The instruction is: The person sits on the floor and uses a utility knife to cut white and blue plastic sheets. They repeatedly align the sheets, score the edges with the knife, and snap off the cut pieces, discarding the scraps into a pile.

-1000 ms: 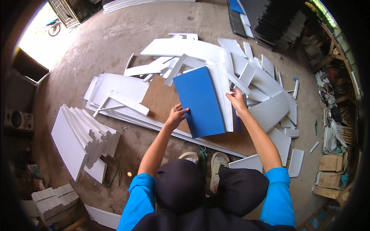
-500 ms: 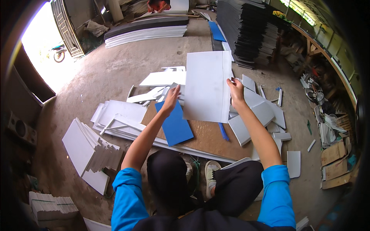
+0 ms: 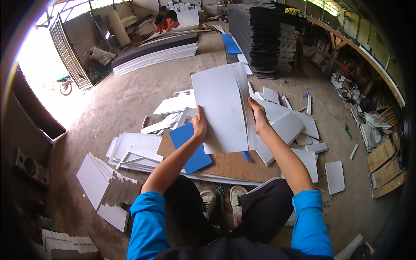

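1. Left hand (image 3: 199, 125) grip pinches the left edge of the white panel (image 3: 223, 108).
2. Right hand (image 3: 259, 116) grip pinches its right edge; panel raised, tilted.
3. Below: blue panel (image 3: 188, 147) on brown board (image 3: 234, 164).
4. Beyond: dark sheet stack (image 3: 260, 34).

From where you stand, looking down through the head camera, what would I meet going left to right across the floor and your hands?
Fanned stack of white panels → blue panel → left hand → white sheet held up → right hand → small white panel lying alone → cardboard boxes.
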The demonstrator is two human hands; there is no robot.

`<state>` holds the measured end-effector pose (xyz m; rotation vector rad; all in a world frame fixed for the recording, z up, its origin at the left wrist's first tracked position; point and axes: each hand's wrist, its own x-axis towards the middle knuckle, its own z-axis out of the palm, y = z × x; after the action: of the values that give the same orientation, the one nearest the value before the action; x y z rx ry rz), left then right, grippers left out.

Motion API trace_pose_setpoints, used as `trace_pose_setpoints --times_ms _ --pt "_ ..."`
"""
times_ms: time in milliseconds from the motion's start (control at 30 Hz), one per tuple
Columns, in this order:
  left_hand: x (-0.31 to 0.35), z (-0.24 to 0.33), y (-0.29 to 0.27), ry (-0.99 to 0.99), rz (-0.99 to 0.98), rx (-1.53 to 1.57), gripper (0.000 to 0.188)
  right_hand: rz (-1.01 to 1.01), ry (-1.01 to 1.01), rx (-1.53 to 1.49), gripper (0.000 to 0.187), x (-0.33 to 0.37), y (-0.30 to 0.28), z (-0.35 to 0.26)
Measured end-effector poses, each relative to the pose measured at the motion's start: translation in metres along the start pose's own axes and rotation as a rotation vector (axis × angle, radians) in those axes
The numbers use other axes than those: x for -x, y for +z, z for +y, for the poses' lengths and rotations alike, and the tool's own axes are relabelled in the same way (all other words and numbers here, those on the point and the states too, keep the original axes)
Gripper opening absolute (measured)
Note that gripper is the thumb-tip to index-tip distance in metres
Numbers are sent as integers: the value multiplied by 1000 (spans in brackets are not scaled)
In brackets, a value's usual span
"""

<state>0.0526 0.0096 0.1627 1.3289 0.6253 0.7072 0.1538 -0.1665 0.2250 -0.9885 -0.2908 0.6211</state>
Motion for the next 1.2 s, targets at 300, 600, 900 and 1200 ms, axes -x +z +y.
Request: trace_pose_setpoints --times_ms 300,600,900,1200 --pt "-14 -16 -1 598 333 -992 78 0 -287 783 33 -14 -43 21" --pt "-22 -13 -29 465 -447 -907 67 -197 -16 858 34 -3 -76 49" --pt "-13 -13 -29 684 -578 -1298 47 -73 154 1187 37 -11 -105 76" --pt "-17 11 -24 887 -358 -1395 43 -201 203 1293 34 -7 -117 81"
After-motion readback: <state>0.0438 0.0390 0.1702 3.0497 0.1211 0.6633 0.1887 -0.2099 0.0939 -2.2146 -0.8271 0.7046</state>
